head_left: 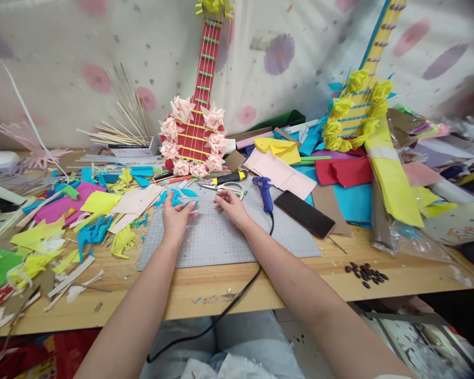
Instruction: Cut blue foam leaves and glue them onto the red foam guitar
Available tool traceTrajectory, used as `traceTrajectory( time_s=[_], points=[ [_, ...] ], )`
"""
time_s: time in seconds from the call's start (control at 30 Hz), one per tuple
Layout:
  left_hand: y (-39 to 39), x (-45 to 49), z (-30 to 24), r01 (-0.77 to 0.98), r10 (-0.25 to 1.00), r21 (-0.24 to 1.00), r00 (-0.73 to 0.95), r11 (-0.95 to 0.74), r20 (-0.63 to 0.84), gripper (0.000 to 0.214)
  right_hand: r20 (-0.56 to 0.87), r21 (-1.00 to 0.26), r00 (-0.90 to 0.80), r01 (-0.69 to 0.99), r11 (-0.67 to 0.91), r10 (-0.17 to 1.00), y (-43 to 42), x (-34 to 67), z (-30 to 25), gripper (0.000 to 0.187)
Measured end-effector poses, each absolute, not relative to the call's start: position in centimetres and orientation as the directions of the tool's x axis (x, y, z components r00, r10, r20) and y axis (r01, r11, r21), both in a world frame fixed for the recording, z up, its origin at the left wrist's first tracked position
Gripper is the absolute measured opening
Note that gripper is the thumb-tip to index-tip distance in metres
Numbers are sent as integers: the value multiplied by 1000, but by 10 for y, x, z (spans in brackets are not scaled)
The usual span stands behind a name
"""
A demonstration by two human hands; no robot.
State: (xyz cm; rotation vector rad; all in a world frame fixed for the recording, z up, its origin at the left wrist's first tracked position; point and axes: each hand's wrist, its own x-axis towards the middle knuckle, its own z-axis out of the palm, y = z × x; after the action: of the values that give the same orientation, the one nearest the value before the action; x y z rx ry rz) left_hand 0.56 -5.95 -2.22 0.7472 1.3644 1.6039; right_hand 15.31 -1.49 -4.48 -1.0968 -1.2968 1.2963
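Note:
My left hand (175, 217) is over the left part of the grey cutting mat (217, 247), thumb and fingers pinched on a small piece of blue paper (196, 203). My right hand (232, 207) hovers opposite, its fingers curled together; whatever is in them is too small to make out. Just behind the right hand are scissors (239, 185) with pale handles, partly covered by it. A blue leaf-shaped paper (188, 193) lies behind my left hand. To the right, a blue glue gun (265, 196) rests on the mat, its black cord running off the table's front edge.
A black phone (304, 213) and a yellow-black cutter (229, 177) lie nearby. Behind stands a red paper guitar (193, 139) with pink roses; a yellow one (355, 113) leans at right. Paper scraps (98, 202) cover the left; black beads (366, 273) sit front right.

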Motion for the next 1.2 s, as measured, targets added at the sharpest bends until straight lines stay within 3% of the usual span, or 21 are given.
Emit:
traceTrajectory(
  time_s=[0.27,0.9,0.97,1.07,1.1,1.13,1.2],
  points=[
    [-60,4,-19,-267,888,964,-443,3,-125,76,-30,-999,-102,-36,-34,994,-15,153,-41,4],
    [-59,3,-24,-176,871,983,-489,-56,-38,66,-19,-999,-148,30,-15,989,-13,153,-48,7],
    [-59,2,-25,-176,871,983,-489,-52,-41,66,29,-998,-43,59,32,999,-14,154,-47,14],
    [-57,1,-26,-177,863,983,-504,-55,-42,64,272,-961,140,83,262,952,-22,162,-31,39],
    [-57,0,-27,-174,856,983,-515,-61,-38,63,343,-938,70,69,339,937,-26,166,-23,45],
    [-56,-1,-28,-171,849,983,-528,-71,-31,62,343,-937,-138,27,349,929,-29,169,-15,46],
    [-54,-2,-30,-166,838,982,-545,-93,-13,61,208,-973,-548,-31,229,810,-35,175,1,54]
  ],
)
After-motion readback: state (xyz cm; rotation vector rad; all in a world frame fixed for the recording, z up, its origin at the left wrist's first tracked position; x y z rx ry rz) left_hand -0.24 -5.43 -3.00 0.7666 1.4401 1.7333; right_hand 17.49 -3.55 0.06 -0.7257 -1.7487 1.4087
